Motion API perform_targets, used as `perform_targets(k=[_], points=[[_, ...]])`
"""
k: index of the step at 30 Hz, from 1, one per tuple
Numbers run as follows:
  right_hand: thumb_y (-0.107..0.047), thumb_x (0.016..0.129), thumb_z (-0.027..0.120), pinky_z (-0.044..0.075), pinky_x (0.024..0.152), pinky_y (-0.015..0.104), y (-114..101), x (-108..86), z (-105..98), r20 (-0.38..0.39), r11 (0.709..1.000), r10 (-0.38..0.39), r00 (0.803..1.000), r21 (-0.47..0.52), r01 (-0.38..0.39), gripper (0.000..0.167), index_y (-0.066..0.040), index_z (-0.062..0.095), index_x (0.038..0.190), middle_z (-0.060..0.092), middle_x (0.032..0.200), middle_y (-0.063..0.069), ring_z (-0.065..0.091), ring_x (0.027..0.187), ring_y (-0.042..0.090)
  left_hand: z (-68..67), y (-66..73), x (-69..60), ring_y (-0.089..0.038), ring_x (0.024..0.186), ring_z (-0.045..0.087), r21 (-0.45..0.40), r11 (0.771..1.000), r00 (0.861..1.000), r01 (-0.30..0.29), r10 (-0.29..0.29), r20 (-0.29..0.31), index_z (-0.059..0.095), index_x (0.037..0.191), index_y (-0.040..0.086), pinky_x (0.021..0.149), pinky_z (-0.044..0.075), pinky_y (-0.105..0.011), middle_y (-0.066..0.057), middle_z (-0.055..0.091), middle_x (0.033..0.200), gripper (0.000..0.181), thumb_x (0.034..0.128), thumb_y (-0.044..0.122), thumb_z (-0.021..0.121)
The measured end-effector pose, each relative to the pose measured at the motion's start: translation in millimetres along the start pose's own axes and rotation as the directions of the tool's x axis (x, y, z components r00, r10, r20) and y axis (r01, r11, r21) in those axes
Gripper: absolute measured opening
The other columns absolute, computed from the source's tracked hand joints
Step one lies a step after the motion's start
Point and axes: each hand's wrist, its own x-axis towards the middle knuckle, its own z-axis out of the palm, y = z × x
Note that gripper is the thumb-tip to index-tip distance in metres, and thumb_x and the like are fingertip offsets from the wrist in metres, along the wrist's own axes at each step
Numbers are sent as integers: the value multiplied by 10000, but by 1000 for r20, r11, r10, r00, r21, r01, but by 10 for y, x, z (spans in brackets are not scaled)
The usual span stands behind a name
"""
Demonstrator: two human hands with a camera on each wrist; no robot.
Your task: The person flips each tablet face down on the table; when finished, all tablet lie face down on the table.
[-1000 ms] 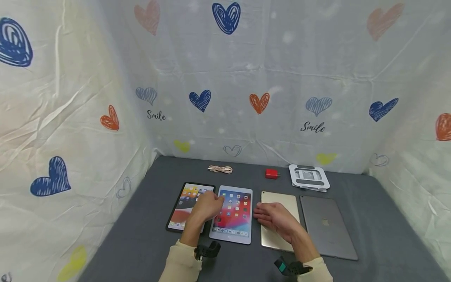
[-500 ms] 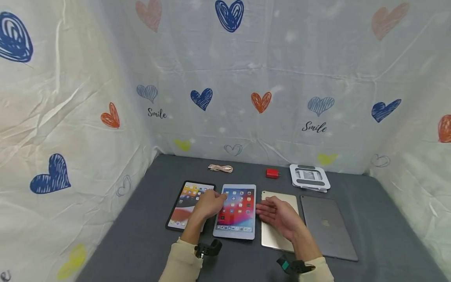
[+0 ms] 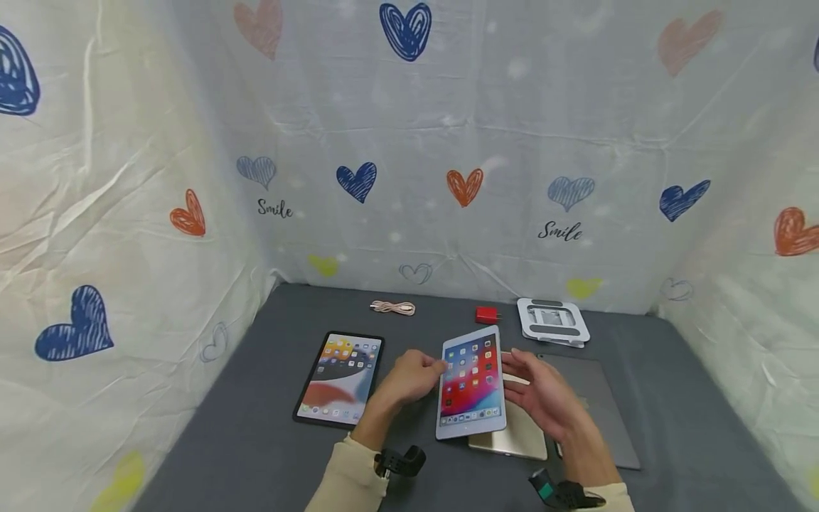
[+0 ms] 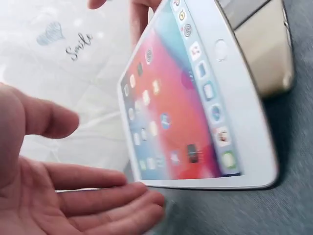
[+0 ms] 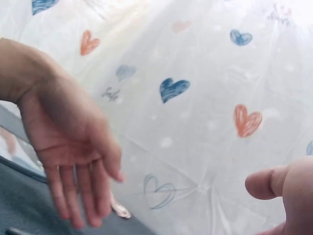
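Note:
A white-framed tablet [image 3: 471, 384] with a lit screen of app icons is tilted between my hands, overlapping a gold tablet [image 3: 512, 436] that lies face down. At its left edge is my left hand [image 3: 409, 377]. In the left wrist view, the left hand's fingers [image 4: 107, 200] are extended at the tablet's edge, and its thumb [image 4: 54, 120] stands apart from the screen. My right hand [image 3: 544, 391] has its fingers extended at the right edge. The right wrist view shows the left palm and the right thumb [image 5: 266, 183], without the white-framed tablet.
A black-framed tablet [image 3: 339, 379] lies lit on the left, and a grey tablet [image 3: 604, 412] face down on the right. Along the back of the grey cloth are a bundled cable [image 3: 392, 307], a red charger plug [image 3: 488, 315] and a folded white stand [image 3: 553, 322]. Curtains surround the table.
The white-framed tablet has moved right, from between the black-framed and gold tablets to over the gold one, and now tilts. Both hands have shifted right with it, uncovering the black-framed tablet.

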Motion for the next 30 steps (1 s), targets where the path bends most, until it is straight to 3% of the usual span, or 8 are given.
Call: perform_targets(k=[3,6,10,13,22,30], points=[[-420,1195,399,607,1046,274,-65,-27,18,18,1000,-16,1000,-17,17,697,102,315,1648,387,1661,301,682,1279,270,-53,120,-16,-221,892,676,-68,996,998,-59,59,4,790,1265,5,729,543,-317,-176,769,1104,405,1097,349,658],[-385,1199,396,599,1061,272,-139,-27,84,52,998,-49,997,-25,51,679,127,316,1637,418,1645,315,680,1296,242,-127,299,-33,-255,979,773,-171,980,994,-98,104,27,762,1317,-18,879,664,-360,-196,764,1234,423,1105,332,653],[-327,1202,391,593,1084,291,-236,-6,205,89,996,-85,992,-18,87,633,157,344,1608,470,1609,332,683,1308,250,-212,501,-35,-324,1120,800,-297,947,987,-122,147,65,712,1366,-69,976,662,-412,-204,753,1315,457,1124,310,628],[-297,1201,397,592,1094,312,-295,13,297,104,996,-90,991,-16,92,601,159,372,1592,495,1589,330,679,1318,278,-265,583,-25,-346,1162,790,-331,935,983,-126,163,85,682,1394,-93,981,659,-410,-220,759,1305,471,1136,294,608],[-260,1186,428,591,1117,384,-379,109,554,148,993,-84,985,-68,95,550,130,443,1574,519,1547,301,659,1347,344,-420,583,1,-365,1189,782,-319,939,977,-131,177,121,649,1404,-138,991,656,-446,-259,749,1337,498,1138,280,598],[-260,1181,436,536,1192,469,-358,200,751,207,985,-106,973,-109,130,558,126,447,1583,495,1595,314,647,1375,376,-577,514,-18,-357,1135,787,-287,951,985,-112,145,94,691,1345,-121,882,690,-456,-246,754,1299,470,1138,291,599]])
